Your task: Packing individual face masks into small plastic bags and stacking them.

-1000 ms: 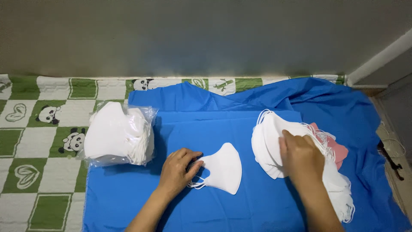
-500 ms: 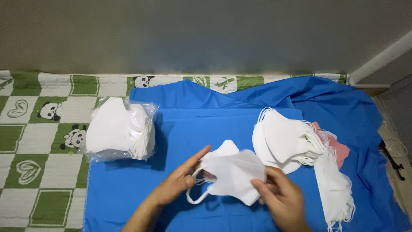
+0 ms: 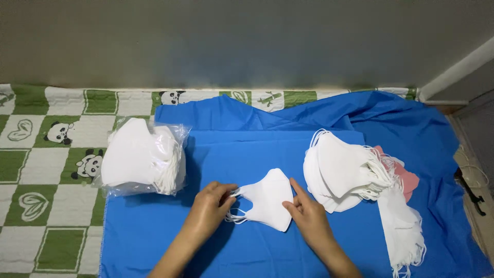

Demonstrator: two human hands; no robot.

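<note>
In the head view, a folded white mask point(image 3: 267, 205) lies at lower centre of the frame on the blue cloth point(image 3: 236, 154). The left hand point(image 3: 210, 206) pinches the mask's ear loops at its left edge; the right hand point(image 3: 307, 215) rests spread, fingertips on the mask's right edge. The step looks like squaring up one mask. A bagged stack point(image 3: 141, 157) sits at left, a loose pile point(image 3: 345, 170) at right. Next, the flattened mask probably needs lifting cleanly without snagging its loops.
</note>
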